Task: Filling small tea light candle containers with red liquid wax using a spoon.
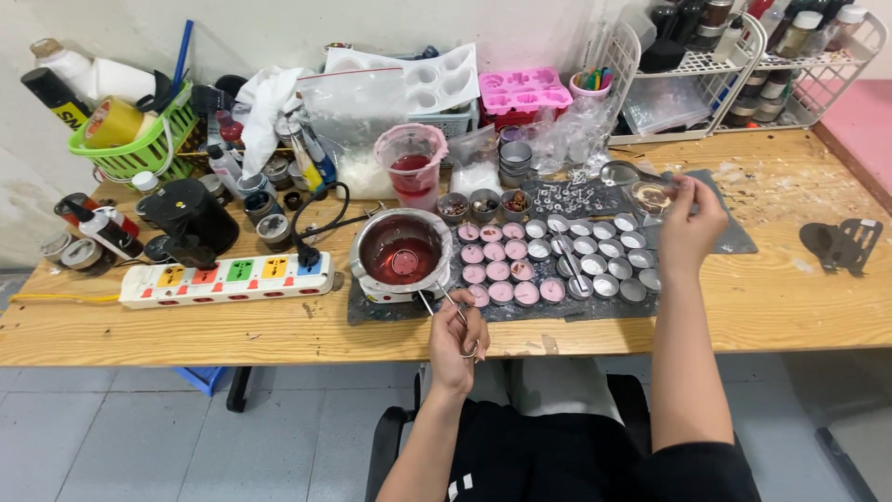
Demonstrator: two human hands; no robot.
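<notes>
Head view, frame centre: left hand (457, 336) clamped on thin wire ladle handle (437, 299); stiff, light, best held near its end. Right hand (692, 221) pinches small fragile cup (652, 196).

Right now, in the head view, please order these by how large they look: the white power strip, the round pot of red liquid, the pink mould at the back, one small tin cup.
1. White power strip
2. Round pot
3. Pink mould, farther from the camera, so unsure
4. Tin cup

Bare forearms, black clothing with small white marks.
</notes>
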